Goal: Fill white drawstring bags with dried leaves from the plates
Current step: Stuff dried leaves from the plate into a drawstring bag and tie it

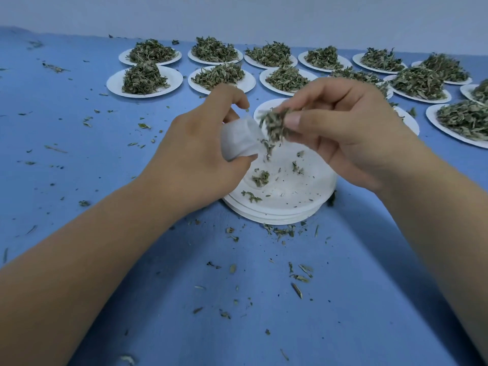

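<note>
The white drawstring bag [237, 141] is thin, floppy cloth, prob. near weightless. It has no shape of its own, so hold it at the rim to keep the mouth open, not by the body. The left hand [200, 143] grips it that way: fingers curled over the top edge, thumb under the lower edge, bag raised above the stack of plates [285, 207], mouth turned toward the right.

The dried leaves [274, 125] look light, brittle & crumbly, and likely shed bits w/ any squeeze. Best taken as a loose pinch, not crushed. The right hand [343, 128] pinches a tuft btw thumb & fingertips, just beside the bag's mouth, w/ a few strands hanging down out of the pinch. Can't tell if the tuft touches the cloth; that edge is blurred.

Both forearms come in from the bottom corners, wrists lifted off the table [105, 180], hands meeting over the stack. The top plate is nearly bare, only crumbs & a few sprigs. Spill risk is real: scattered flakes [298, 278] lie on the table in front of the stack. Heaped plates [144, 81] sit in rows at the back, well apart from the hands, so plenty left to bag, I'd say.
</note>
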The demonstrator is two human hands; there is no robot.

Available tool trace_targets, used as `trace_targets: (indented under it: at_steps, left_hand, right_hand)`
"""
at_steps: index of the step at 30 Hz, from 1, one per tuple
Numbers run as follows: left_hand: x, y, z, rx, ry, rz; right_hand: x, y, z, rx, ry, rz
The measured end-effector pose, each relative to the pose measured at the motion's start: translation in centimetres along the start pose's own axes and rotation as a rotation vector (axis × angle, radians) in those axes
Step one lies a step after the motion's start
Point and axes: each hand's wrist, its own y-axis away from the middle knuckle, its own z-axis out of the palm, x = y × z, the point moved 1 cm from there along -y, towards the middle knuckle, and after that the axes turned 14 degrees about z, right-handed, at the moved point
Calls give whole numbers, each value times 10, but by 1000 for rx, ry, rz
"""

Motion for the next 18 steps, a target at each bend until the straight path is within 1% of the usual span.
trace_targets:
  at_steps: [2,3,7,12,18]
  left_hand:
    - [1,1,0,-6,60,27]
    - [1,1,1,-8,73,38]
    - [2,2,1,0,88,35]
    - [4,1,0,26,118,34]
    - [2,1,-3,32,166,0]
  right_hand:
    - [-2,-2,-3,27,-131,-31]
    - [-3,-2,-5,40,-153,-41]
    - [-4,1,-4,4,-24,-57]
    - [5,-1,5,7,-56,-87]
    - [11,-1,2,18,65,-69]
